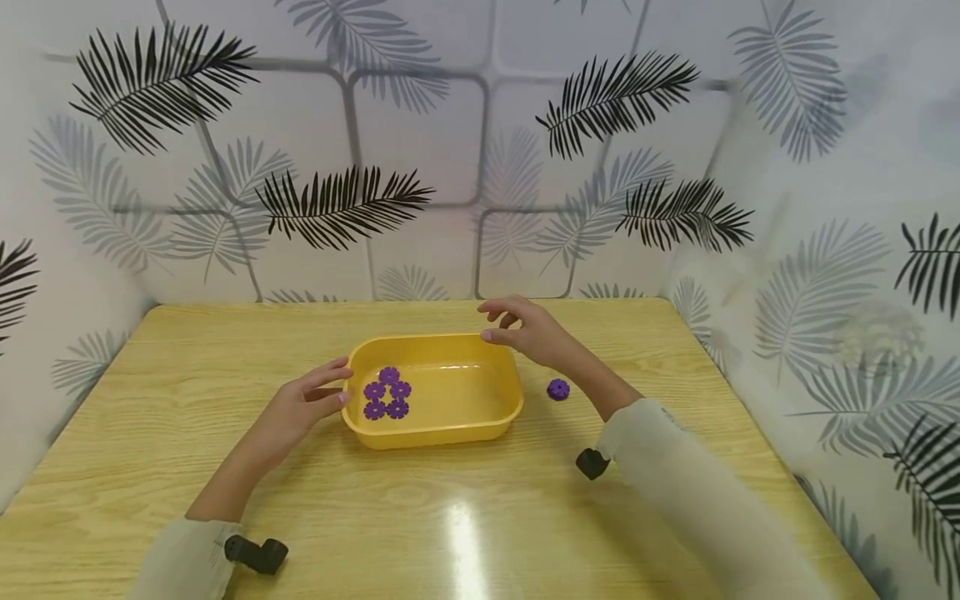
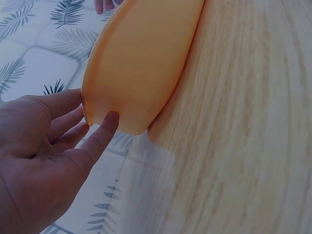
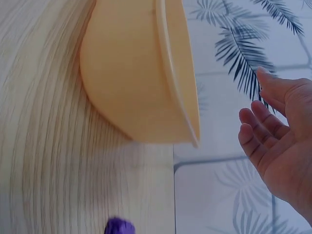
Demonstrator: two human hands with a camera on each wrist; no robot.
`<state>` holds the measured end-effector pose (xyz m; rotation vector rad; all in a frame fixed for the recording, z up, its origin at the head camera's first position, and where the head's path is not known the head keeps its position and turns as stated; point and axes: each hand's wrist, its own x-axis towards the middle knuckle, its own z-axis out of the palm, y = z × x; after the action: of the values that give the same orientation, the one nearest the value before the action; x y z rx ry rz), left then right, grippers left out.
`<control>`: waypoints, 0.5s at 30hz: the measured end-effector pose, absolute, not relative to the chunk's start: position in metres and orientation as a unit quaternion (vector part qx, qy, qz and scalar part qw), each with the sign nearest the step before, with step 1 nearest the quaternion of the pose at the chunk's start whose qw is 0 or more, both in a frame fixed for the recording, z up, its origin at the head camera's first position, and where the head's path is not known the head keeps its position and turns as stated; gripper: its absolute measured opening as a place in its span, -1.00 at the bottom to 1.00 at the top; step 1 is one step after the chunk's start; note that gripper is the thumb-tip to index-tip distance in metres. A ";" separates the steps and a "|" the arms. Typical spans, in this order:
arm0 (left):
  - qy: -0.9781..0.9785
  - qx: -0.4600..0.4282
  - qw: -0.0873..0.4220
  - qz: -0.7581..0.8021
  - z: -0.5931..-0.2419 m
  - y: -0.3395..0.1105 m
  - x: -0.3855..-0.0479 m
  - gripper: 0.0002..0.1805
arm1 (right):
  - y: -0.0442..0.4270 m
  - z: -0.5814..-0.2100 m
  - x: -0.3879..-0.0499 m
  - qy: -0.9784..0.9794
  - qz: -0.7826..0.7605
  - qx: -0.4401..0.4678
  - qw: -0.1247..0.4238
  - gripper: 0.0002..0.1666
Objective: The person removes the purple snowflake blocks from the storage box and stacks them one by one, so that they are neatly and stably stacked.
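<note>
A yellow plastic basin sits on the wooden table. Several purple flower-shaped discs lie in a ring at its left end. My left hand touches that left end with fairly straight fingers; in the left wrist view the thumb lies against the outer wall. Over the basin's far right corner hovers my right hand, loosely bent, with nothing between thumb and fingers; the right wrist view shows it apart from the rim. To the right of the basin, under the right forearm, is another purple flower-shaped piece, possibly stacked.
The wooden table ends at the back against a leaf-patterned cloth, which also rises at both sides. Each wrist wears a small black camera, such as the left one.
</note>
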<state>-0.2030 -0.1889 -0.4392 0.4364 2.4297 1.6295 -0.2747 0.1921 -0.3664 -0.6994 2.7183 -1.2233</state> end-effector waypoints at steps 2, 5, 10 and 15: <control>0.817 0.146 0.093 0.550 -0.440 -0.189 -0.203 -0.43 | 0.181 -0.368 -0.275 0.884 -0.398 -0.240 0.045 -0.46; 0.815 0.146 0.094 0.553 -0.440 -0.188 -0.204 -0.43 | 0.166 -0.373 -0.276 0.879 -0.398 -0.257 0.053 -0.47; 0.813 0.145 0.096 0.555 -0.440 -0.187 -0.204 -0.43 | 0.143 -0.385 -0.275 0.871 -0.404 -0.268 0.079 -0.48; 0.814 0.144 0.095 0.554 -0.439 -0.187 -0.203 -0.43 | 0.123 -0.397 -0.275 0.871 -0.390 -0.280 0.102 -0.45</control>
<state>-0.2030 -0.1873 -0.4389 0.4281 2.4142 1.6418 -0.2745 0.1234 -0.3967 -0.8278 2.5721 -1.1522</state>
